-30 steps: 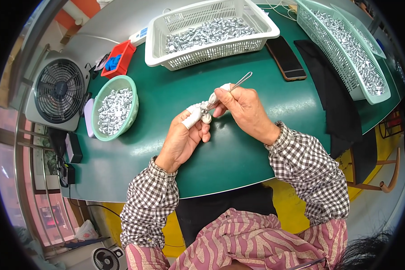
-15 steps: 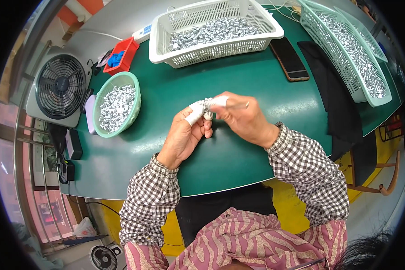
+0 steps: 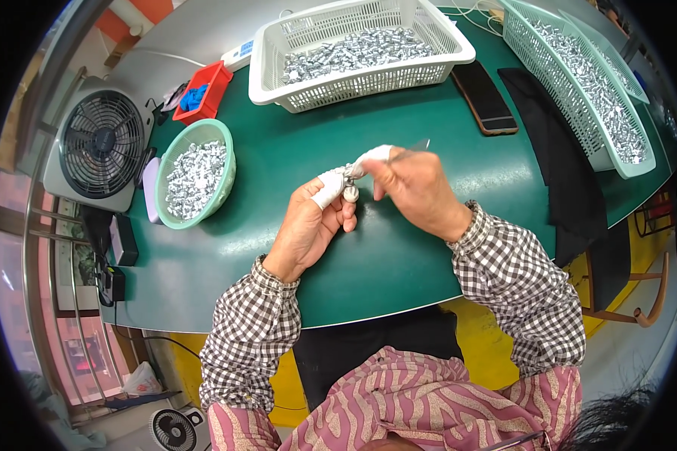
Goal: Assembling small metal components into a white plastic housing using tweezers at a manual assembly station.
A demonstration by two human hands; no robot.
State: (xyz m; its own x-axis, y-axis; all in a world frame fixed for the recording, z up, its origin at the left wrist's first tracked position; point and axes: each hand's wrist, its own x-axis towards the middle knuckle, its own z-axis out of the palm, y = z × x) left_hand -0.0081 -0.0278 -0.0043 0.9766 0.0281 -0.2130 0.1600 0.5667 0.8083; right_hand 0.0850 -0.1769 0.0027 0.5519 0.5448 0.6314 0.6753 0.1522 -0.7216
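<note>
Over the middle of the green table, my left hand is closed, its wrapped thumb and fingers pinching small silvery metal parts. Its white finger wraps hide some of them. My right hand is closed too, with its wrapped fingertip close against those parts. A thin metal tool lies in this hand, one slim end sticking out past the knuckles; its kind cannot be made out. To the left of my hands stands a light green bowl filled with similar silvery parts.
At the back is a white slotted basket of metal parts. Pale green baskets of parts stand at right, near a phone and black cloth. A red bin and a fan are at left.
My right hand has shifted slightly to the right and turned, and the tool's protruding end now points more upward. My left hand stays almost in place, still pinching the parts.
</note>
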